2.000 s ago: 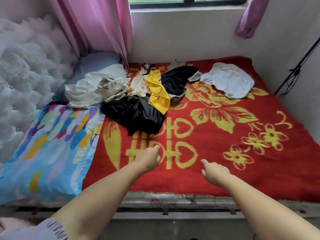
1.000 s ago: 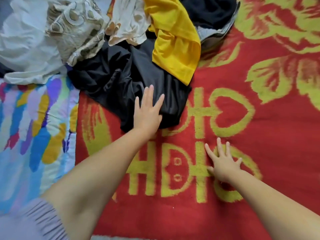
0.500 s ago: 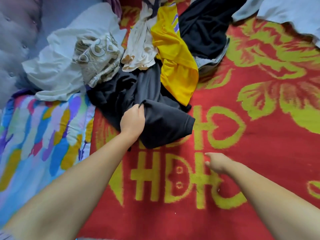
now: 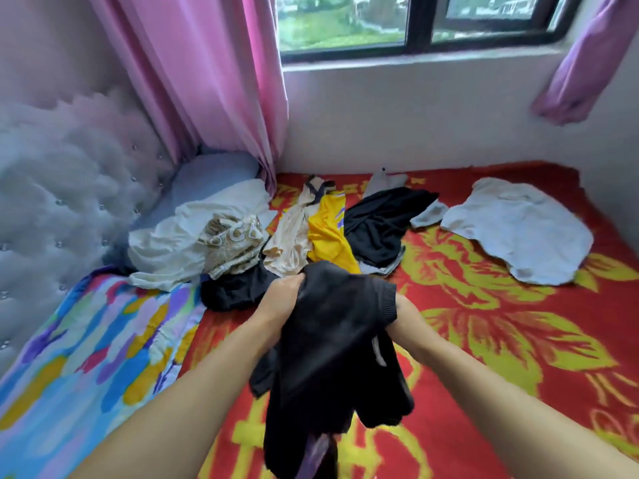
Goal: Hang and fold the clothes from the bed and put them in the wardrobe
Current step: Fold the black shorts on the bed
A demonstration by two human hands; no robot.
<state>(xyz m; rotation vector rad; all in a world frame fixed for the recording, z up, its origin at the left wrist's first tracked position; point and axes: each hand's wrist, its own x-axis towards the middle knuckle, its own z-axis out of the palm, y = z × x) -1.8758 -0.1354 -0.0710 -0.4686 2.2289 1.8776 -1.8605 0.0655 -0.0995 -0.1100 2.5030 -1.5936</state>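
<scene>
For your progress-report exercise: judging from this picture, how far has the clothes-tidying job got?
Barely begun. Nothing looks hung or folded. In hand: the left hand and right hand hold up a black garment. Left on the bed: yellow top, white garment, cream pile.

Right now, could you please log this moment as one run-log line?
step: lifting | left hand: grips black knit garment | right hand: grips it too | garment: raised above red floral blanket | pile of clothes: on bed

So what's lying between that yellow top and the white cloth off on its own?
In the head view, a crumpled black garment with grey fabric at its edge lies between the yellow top and the white cloth.
</scene>
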